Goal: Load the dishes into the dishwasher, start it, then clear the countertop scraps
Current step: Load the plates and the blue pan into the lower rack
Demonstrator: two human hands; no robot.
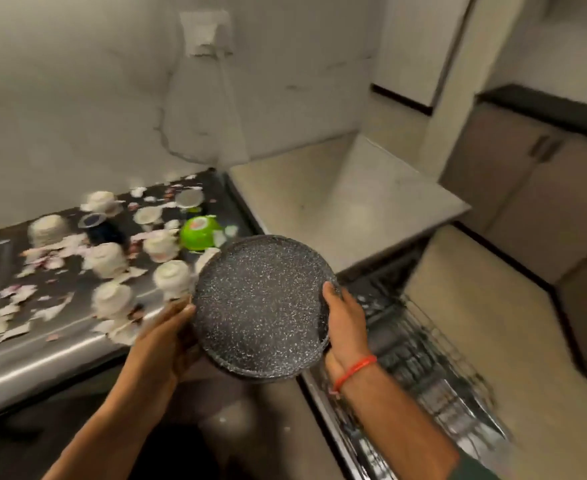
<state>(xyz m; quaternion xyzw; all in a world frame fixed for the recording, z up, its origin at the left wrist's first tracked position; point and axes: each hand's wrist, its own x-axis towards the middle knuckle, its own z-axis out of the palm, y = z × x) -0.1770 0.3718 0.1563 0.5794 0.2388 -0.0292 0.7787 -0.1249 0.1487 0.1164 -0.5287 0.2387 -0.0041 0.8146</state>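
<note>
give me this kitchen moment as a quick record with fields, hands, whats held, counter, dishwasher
left hand: grips the plate's left rim
right hand: grips its right rim
plate: dark, speckled, round, held between counter and dishwasher
counter: upturned white cups, a green bowl, scattered scraps
dishwasher: open, rack pulled out; contents too blurred to tell
</note>
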